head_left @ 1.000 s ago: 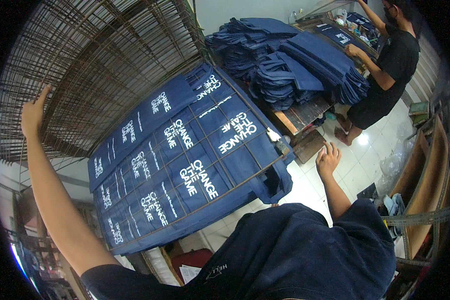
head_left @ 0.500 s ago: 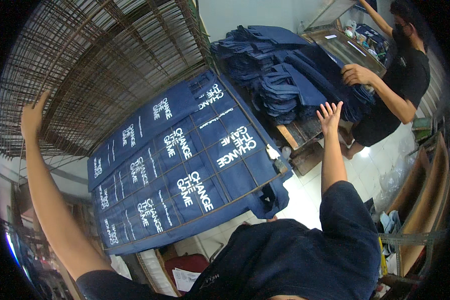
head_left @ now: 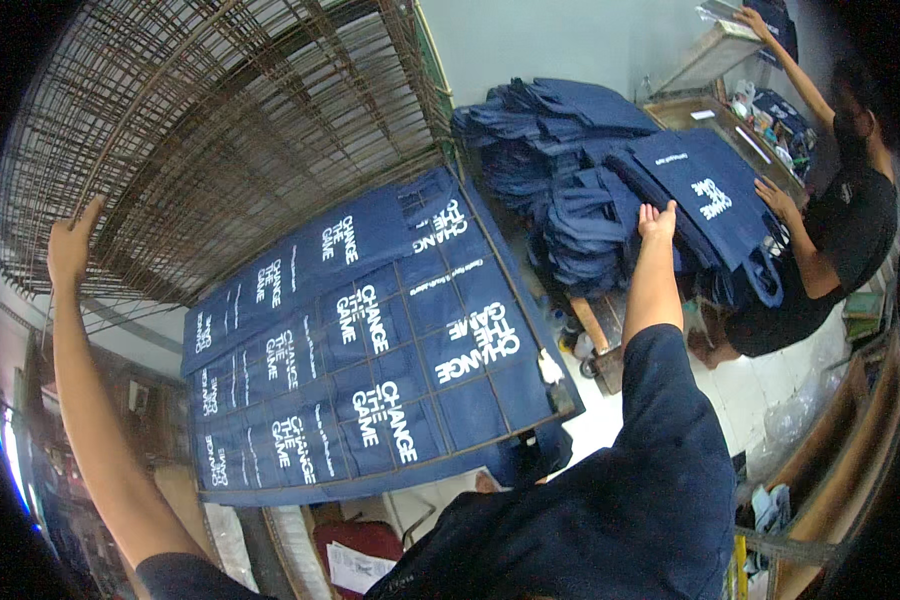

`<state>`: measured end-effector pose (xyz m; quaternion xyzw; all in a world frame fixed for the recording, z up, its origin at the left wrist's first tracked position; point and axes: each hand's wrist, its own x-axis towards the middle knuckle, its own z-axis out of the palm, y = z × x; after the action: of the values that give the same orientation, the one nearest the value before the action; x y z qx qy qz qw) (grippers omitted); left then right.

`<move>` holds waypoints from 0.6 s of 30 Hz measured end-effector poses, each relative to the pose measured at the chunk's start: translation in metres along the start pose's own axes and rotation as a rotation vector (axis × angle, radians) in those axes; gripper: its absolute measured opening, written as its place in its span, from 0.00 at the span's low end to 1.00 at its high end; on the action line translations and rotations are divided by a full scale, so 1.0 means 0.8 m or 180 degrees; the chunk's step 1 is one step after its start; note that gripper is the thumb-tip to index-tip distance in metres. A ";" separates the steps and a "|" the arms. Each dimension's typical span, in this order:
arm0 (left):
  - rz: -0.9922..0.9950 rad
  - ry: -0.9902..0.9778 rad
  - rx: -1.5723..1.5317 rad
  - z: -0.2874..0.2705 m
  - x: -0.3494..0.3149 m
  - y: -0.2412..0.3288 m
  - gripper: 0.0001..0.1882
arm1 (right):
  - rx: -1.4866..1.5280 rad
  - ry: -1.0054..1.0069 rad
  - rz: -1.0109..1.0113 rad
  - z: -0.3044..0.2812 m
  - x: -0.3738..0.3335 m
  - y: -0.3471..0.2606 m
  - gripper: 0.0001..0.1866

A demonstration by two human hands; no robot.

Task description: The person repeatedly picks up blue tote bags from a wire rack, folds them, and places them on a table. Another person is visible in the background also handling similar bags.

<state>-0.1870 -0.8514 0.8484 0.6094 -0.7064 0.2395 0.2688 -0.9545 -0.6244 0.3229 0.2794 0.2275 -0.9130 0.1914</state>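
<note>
My left hand [head_left: 73, 245] is closed round the edge of a raised stack of wire drying racks [head_left: 240, 120] at upper left. Below it, navy fabric bags [head_left: 380, 320] with white print lie in rows on a lowered wire rack. My right hand [head_left: 657, 220] reaches out, palm up, with fingers loosely extended at the near left edge of a printed navy bag [head_left: 705, 185]. That bag lies on top of a pile of navy bags [head_left: 560, 150]. Whether my fingertips touch it is hard to make out.
At right, a co-worker in black has one hand [head_left: 778, 203] by the printed bag and the other raised at a tilted frame [head_left: 710, 60]. A worktable [head_left: 600, 325] supports the pile. A red chair [head_left: 360, 540] with papers stands below the rack; long brown boards [head_left: 850, 480] lean at right.
A printed bag now lies face up on the pile, where only plain fabric showed. My right hand has come to its edge with fingers drawn closer together. My left hand keeps its hold.
</note>
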 end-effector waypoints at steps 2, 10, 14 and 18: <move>0.0080 -0.0063 -0.0123 0.001 -0.008 0.008 0.35 | -0.0224 0.0046 -0.0061 0.016 -0.003 -0.019 0.43; 0.0227 0.0262 -0.0118 0.036 0.079 -0.068 0.34 | -0.3377 0.0140 -0.4342 0.034 -0.022 -0.007 0.14; 0.0009 -0.0303 -0.0317 0.016 0.064 -0.095 0.33 | -0.6225 0.0431 -0.4052 0.047 -0.059 -0.048 0.13; 0.0494 -0.0243 -0.0368 0.014 0.077 -0.109 0.24 | -0.7082 0.0105 -0.4011 0.042 -0.003 -0.074 0.11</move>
<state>-0.1085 -0.9161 0.8823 0.5450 -0.7739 0.1950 0.2571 -0.9953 -0.5929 0.3676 -0.1750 0.9604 -0.1603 -0.1457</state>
